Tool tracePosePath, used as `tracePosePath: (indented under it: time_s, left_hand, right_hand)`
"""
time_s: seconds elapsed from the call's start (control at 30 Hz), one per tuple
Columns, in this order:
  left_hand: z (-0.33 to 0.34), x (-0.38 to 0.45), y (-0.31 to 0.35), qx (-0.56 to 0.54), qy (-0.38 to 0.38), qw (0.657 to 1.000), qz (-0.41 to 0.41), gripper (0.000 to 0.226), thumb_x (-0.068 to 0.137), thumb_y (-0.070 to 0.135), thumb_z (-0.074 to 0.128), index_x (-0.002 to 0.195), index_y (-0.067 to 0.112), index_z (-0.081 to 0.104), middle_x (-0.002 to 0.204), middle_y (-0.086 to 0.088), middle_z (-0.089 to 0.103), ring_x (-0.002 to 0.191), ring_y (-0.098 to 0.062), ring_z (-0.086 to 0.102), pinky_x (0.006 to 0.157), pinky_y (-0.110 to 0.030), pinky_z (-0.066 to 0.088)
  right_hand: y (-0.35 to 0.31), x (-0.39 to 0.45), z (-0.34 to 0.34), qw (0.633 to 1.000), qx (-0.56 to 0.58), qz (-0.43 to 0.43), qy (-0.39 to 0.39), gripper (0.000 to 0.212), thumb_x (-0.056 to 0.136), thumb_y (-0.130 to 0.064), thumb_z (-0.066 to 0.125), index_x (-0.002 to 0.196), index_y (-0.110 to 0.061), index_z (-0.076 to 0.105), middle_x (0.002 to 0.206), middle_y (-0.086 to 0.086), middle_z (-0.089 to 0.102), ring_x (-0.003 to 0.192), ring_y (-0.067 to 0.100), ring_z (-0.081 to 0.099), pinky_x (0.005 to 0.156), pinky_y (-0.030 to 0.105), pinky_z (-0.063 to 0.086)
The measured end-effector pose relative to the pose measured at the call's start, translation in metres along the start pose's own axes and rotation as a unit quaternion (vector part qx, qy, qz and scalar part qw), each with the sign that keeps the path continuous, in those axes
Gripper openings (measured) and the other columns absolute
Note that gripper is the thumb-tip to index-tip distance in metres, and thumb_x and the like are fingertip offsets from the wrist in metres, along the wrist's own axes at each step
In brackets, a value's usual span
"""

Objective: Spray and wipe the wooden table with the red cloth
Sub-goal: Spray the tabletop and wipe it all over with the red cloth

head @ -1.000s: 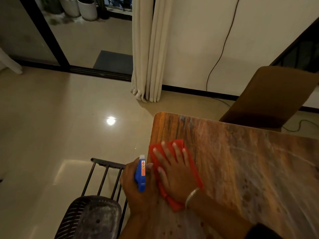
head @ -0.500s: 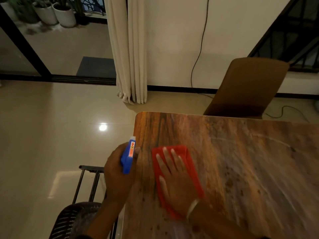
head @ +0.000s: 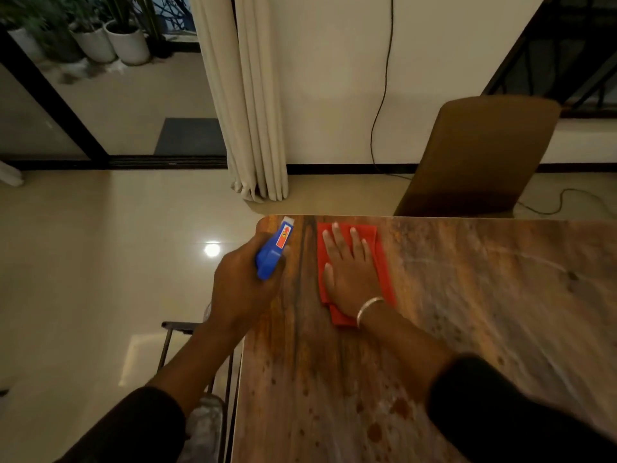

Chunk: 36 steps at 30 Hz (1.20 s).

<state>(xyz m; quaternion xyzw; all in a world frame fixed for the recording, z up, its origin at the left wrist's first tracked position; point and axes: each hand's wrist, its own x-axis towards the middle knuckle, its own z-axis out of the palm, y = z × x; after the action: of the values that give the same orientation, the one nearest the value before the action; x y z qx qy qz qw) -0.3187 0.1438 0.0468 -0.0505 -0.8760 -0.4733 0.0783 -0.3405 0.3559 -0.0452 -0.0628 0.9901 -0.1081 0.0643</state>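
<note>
2 hands, right hand (head: 350, 272) spread flat on folded red cloth (head: 384, 262), left hand (head: 240, 285) gripping blue plastic sprayer (head: 272, 250), streaky wooden table (head: 467, 312)

A glossy cream tile floor (head: 100, 262) mirrors a ceiling light at nine o'clock. Cream curtains (head: 247, 105) hang at twelve; white planters (head: 127, 45) sit beyond the glass at eleven. A brown chair (head: 477, 155), perhaps upholstered, stands at one o'clock.

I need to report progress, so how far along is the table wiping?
Midway. Pale wipe streaks on the wooden table suggest earlier passes. The right hand presses the red cloth flat near the far corner; the left hand grips the blue spray bottle. Dark spots near the front edge remain.
</note>
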Motion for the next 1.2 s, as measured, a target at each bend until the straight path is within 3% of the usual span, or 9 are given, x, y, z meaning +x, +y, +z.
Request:
tracePosePath:
  time_s: [0.2,0.37,0.5,0.7,0.77,0.87,0.93,1.1,1.2]
  left_hand:
    - [-0.010,0.030,0.041,-0.055,0.019,0.998,0.024,0.029,0.088,0.030,0.067,0.105,0.006,0.063,0.080,-0.002,0.065,0.071,-0.010,0.063,0.074,-0.019,0.051]
    - [-0.005,0.038,0.062,-0.050,0.032,0.998,0.033,0.018,0.087,0.021,0.068,0.098,0.014,0.056,0.073,0.016,0.055,0.066,0.013,0.058,0.067,0.003,0.041]
    - [0.008,0.034,0.076,-0.070,0.033,0.997,0.029,0.016,0.087,0.022,0.068,0.097,0.015,0.057,0.073,0.017,0.056,0.067,0.013,0.059,0.066,0.003,0.041]
    - [0.034,0.036,0.092,-0.092,0.030,0.995,0.010,0.019,0.086,0.021,0.071,0.095,0.015,0.056,0.072,0.018,0.055,0.064,0.011,0.060,0.065,0.000,0.044]
    - [0.042,0.041,0.092,-0.089,0.024,0.996,-0.005,0.020,0.086,0.026,0.070,0.096,0.015,0.056,0.072,0.015,0.056,0.063,0.001,0.059,0.067,-0.008,0.045]
    - [0.050,0.045,0.088,-0.100,-0.001,0.994,-0.031,0.026,0.087,0.026,0.069,0.099,0.004,0.061,0.079,-0.007,0.065,0.072,-0.021,0.064,0.077,-0.035,0.055]
    - [0.050,0.044,0.090,-0.105,-0.001,0.994,-0.035,0.028,0.089,0.026,0.069,0.100,0.001,0.062,0.081,-0.020,0.067,0.074,-0.031,0.066,0.079,-0.042,0.057]
    - [0.041,0.039,0.101,-0.145,-0.009,0.989,-0.011,0.022,0.079,0.047,0.062,0.090,0.028,0.058,0.075,-0.001,0.065,0.066,-0.001,0.064,0.070,-0.009,0.052]
    - [0.040,0.035,0.102,-0.159,-0.015,0.987,-0.018,0.015,0.086,0.029,0.066,0.098,0.020,0.061,0.085,-0.012,0.069,0.080,-0.024,0.069,0.081,-0.031,0.059]
  right_hand:
    - [0.008,-0.157,0.022,0.996,0.025,-0.081,-0.019,0.081,0.097,-0.031,0.044,0.169,-0.029,0.008,0.178,-0.002,0.001,0.163,0.034,0.002,0.127,0.054,0.009]
    - [0.054,-0.022,-0.024,0.999,0.009,0.016,-0.026,0.076,0.102,-0.034,0.033,0.169,-0.031,-0.003,0.177,-0.002,-0.010,0.162,0.037,-0.002,0.131,0.056,0.008]
    - [0.083,0.064,-0.045,0.994,0.009,0.089,-0.063,0.070,0.107,-0.039,0.031,0.169,-0.029,0.000,0.177,-0.001,-0.005,0.162,0.040,-0.004,0.130,0.060,0.003]
    - [0.057,-0.067,-0.003,1.000,-0.001,0.011,-0.022,0.078,0.100,-0.046,0.030,0.169,-0.031,-0.003,0.177,-0.002,-0.010,0.162,0.036,-0.011,0.130,0.059,0.006]
    - [0.054,-0.127,0.009,1.000,0.002,-0.024,0.002,0.086,0.094,-0.040,0.045,0.169,-0.031,0.004,0.177,-0.003,-0.004,0.163,0.035,-0.005,0.130,0.057,0.004]
    - [0.070,-0.157,0.007,0.999,0.000,-0.032,-0.022,0.093,0.088,-0.038,0.051,0.169,-0.032,0.006,0.177,-0.005,-0.001,0.163,0.034,-0.001,0.129,0.055,0.002]
    - [0.091,-0.125,-0.007,0.999,0.000,-0.017,-0.030,0.088,0.094,-0.042,0.043,0.168,-0.035,-0.003,0.177,-0.005,-0.010,0.163,0.033,-0.009,0.131,0.053,-0.001]
    - [0.140,0.019,-0.048,0.995,-0.006,0.088,-0.041,0.079,0.102,-0.043,0.039,0.169,-0.028,0.001,0.177,0.001,-0.004,0.162,0.040,-0.004,0.130,0.060,0.002]
    - [0.142,0.039,-0.051,0.993,-0.004,0.113,-0.036,0.077,0.103,-0.043,0.038,0.169,-0.025,0.003,0.177,0.003,0.000,0.161,0.041,-0.004,0.129,0.062,0.002]
